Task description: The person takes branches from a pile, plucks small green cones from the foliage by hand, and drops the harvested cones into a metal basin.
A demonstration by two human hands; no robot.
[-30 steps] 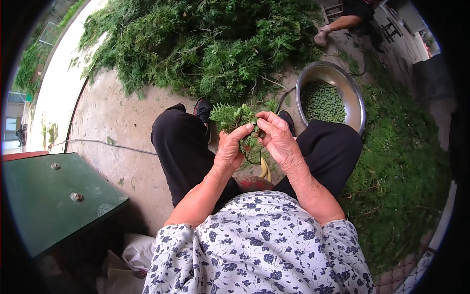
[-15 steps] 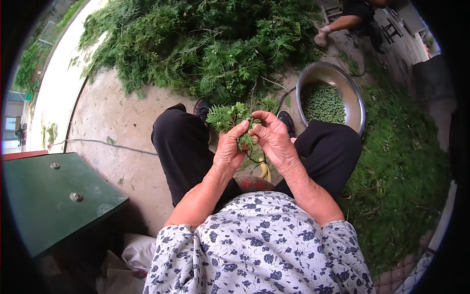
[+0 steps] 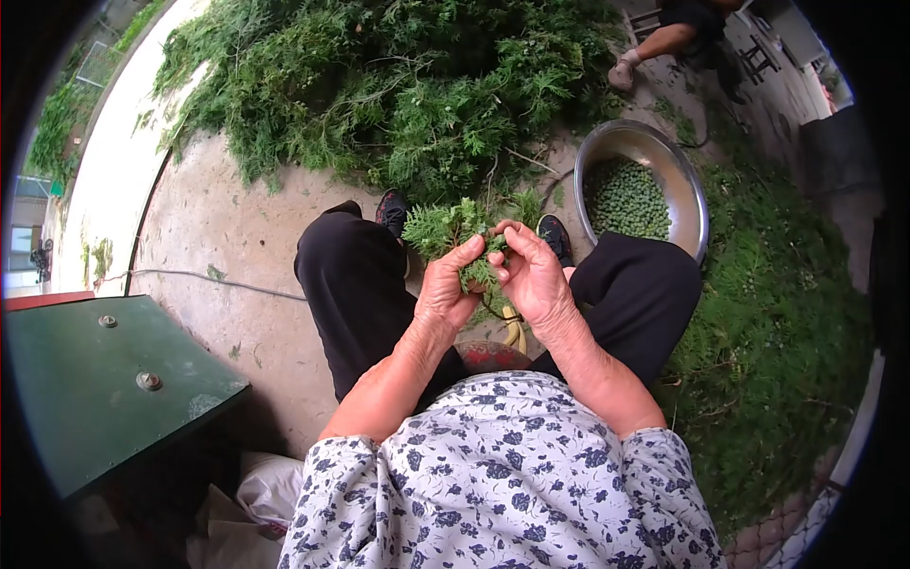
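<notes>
In front of my lap, my left hand (image 3: 449, 284) is closed on a leafy evergreen sprig (image 3: 438, 230), its flat green fronds spreading above the thumb and dangling below it. My right hand (image 3: 535, 275) is beside it with fingers curled in at the sprig's right side. What sits between those right fingertips is too small and covered to make out. To the right, beyond my knee, a metal basin (image 3: 690, 204) stands tilted in view, holding many small round green cones (image 3: 627, 201).
A large heap of cut evergreen branches (image 3: 379, 95) lies ahead, and more greenery (image 3: 758, 332) covers the ground at right. A green metal box (image 3: 114, 379) stands at left. A cable (image 3: 227, 282) crosses the concrete. Another person's leg (image 3: 664, 43) shows at upper right.
My right hand's fingers have curled in and shifted slightly at the sprig. My left hand keeps its hold, nearly still.
</notes>
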